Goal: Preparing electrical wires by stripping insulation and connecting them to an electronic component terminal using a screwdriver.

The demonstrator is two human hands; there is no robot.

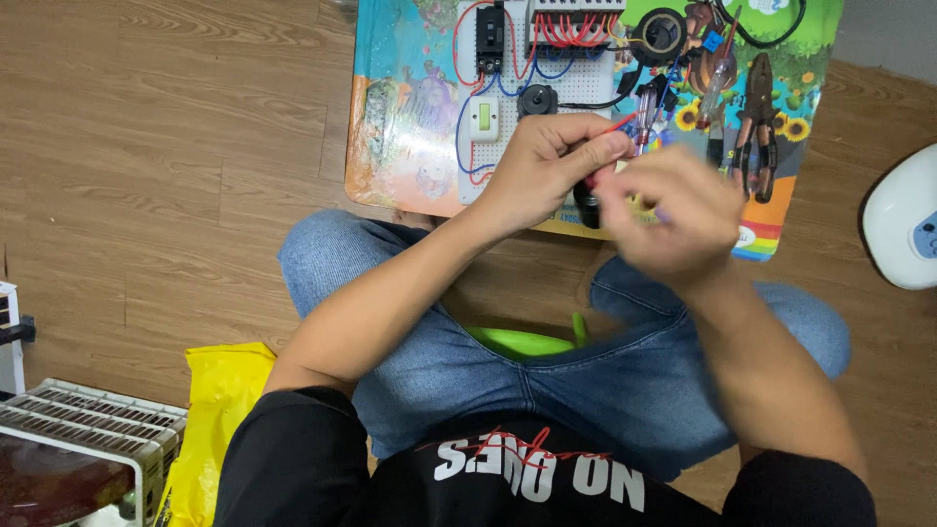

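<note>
My left hand [547, 166] is closed around a small black part [587, 205] with a thin red wire [618, 124] running from it. Just to its right, my right hand [673, 210] is blurred and pinched at the same part; what it grips is hidden. Both hands hover over the near edge of a small colourful cartoon-printed table [400, 137]. On the table lies a white perforated board [576, 73] carrying a black breaker, a white switch [483, 117] and red and blue wires.
Pliers [759, 127], a screwdriver [715, 68] and a roll of black tape [662, 34] lie on the table's right side. A white appliance [908, 220] sits at the right, a yellow bag [220, 410] and a metal-grilled heater [78, 449] at the lower left. A green stool [522, 342] shows between my knees.
</note>
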